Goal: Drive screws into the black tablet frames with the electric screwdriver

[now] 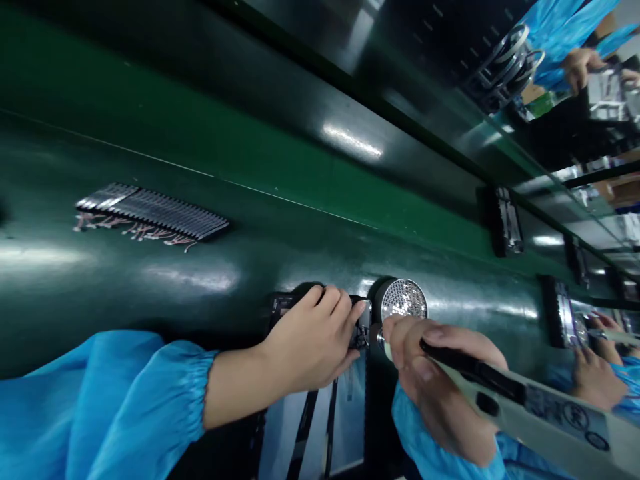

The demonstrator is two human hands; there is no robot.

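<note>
My left hand [313,340], in a blue sleeve, rests with curled fingers on a flat black device [320,387] lying at the near edge of the green belt. My right hand [440,387] is wrapped round an electric screwdriver [525,407], whose tip points at the device's upper right corner beside my left fingertips. Just beyond the tip stands a small round dish of screws [403,300].
A row of thin metal strips with red wires [150,213] lies on the green conveyor belt [250,167] to the left. More black devices [507,220] ride the belt at right. Another person's hands [595,373] work on one at far right; a further person [580,67] is at top right.
</note>
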